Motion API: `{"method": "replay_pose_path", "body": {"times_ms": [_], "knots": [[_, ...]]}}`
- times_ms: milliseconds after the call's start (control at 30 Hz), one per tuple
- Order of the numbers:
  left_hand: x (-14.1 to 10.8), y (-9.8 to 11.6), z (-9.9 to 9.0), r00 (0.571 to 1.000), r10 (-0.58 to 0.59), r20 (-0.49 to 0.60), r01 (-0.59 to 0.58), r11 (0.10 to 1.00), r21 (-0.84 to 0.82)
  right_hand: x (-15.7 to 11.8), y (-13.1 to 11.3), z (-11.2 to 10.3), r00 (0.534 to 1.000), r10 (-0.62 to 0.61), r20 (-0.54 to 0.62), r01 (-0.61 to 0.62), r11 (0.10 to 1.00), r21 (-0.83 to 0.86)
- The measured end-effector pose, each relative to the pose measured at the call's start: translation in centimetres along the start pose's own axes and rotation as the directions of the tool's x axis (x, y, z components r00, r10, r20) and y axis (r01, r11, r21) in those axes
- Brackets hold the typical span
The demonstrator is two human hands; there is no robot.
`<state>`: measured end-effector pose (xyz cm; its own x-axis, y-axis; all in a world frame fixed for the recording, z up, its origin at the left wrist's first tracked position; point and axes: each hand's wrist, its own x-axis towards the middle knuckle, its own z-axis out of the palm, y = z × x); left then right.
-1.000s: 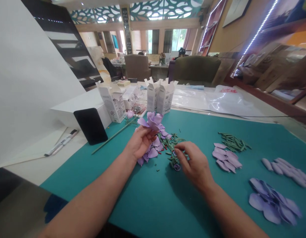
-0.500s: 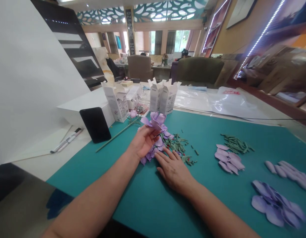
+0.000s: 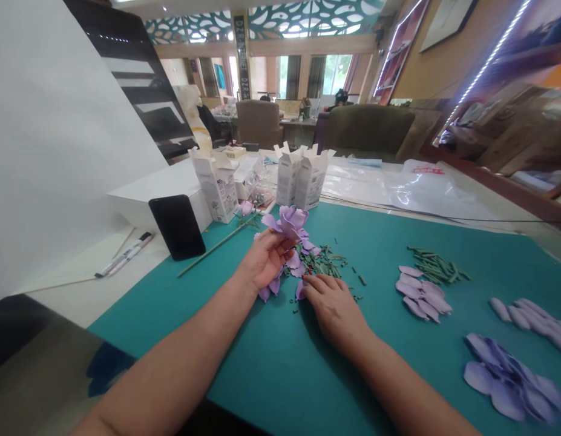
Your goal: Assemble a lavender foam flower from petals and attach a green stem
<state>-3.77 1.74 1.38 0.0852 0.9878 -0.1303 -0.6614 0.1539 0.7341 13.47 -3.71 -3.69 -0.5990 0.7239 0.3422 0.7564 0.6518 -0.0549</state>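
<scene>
Several purple petals [image 3: 289, 221] rise from the fingers of my left hand [image 3: 267, 257], which are curled round their base. My right hand [image 3: 330, 303] lies low over the green mat [image 3: 262, 363], its fingertips closed at a small purple petal [image 3: 301, 289]. Between and behind my hands is a loose heap of purple petals and green pieces [image 3: 328, 263], with small red bits among them. On the right lie green sticks [image 3: 439, 266], pale petals [image 3: 423, 295], rolled pale pieces [image 3: 537, 318] and larger purple petals [image 3: 511, 378].
A dark phone or tablet [image 3: 177, 227] stands upright at the left, beside a long green stem [image 3: 214, 249] with a pink bud. Open white boxes [image 3: 310, 178] stand behind the mat. Pens [image 3: 124, 255] lie at the far left; clear plastic [image 3: 398, 181] covers the back.
My right hand has moved slightly right, and its spread fingers have closed at a small petal. Small dark bits now show on the mat beside it. My left hand keeps its hold.
</scene>
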Motion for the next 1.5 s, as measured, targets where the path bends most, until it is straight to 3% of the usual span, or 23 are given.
{"method": "replay_pose_path", "body": {"times_ms": [233, 500, 733, 900, 1200, 1500], "knots": [[0.2, -0.4, -0.3, 0.999, 0.002, 0.049, -0.002, 1.000, -0.006, 0.3, 0.4, 0.3, 0.999, 0.035, 0.027, -0.036, 0.999, 0.029], [0.4, -0.7, -0.5, 0.998, -0.051, 0.049, 0.051, 0.999, -0.003, 0.2, 0.9, 0.4, 0.991, 0.071, -0.116, -0.069, 0.997, 0.017], [0.4, -1.0, -0.4, 0.993, -0.087, 0.077, 0.085, 0.996, 0.025, 0.1, 1.6, -1.0, 0.932, 0.256, -0.257, -0.153, 0.920, 0.361], [0.1, -1.4, -0.3, 0.987, -0.098, 0.131, 0.096, 0.995, 0.027, 0.2, 1.4, -2.4, 0.875, 0.390, -0.287, -0.232, 0.858, 0.459], [-0.4, -1.6, 0.1, 0.974, -0.161, 0.162, 0.153, 0.986, 0.060, 0.3, 1.7, -4.5, 0.866, 0.349, -0.359, -0.141, 0.858, 0.494], [-0.6, -1.8, 0.5, 0.953, -0.217, 0.210, 0.200, 0.975, 0.101, 0.2, 1.3, -5.2, 0.844, 0.324, -0.427, -0.098, 0.876, 0.472]]}}
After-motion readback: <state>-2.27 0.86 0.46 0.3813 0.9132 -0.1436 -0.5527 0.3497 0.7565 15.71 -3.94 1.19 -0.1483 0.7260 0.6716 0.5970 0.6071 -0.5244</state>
